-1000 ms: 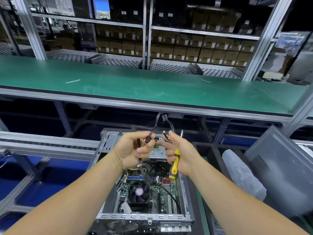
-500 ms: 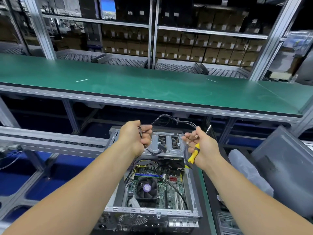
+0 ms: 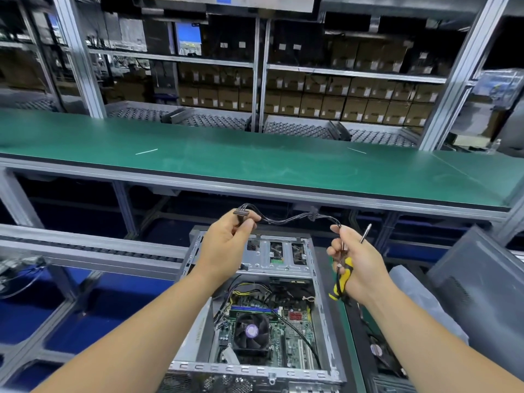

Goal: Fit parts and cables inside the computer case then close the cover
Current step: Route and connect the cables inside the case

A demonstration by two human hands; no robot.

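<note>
Above open computer case (image 3: 255, 307), both hands stretching black cable (image 3: 295, 218), no legible writing

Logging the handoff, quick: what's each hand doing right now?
Left hand: grips the black cable by its connector.
Right hand: pinches the cable's other end and holds a yellow-handled screwdriver.

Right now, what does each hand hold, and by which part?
Left hand pinches the black cable just behind its connector; right hand pinches its other stretch and grips the screwdriver by the yellow handle.
</note>
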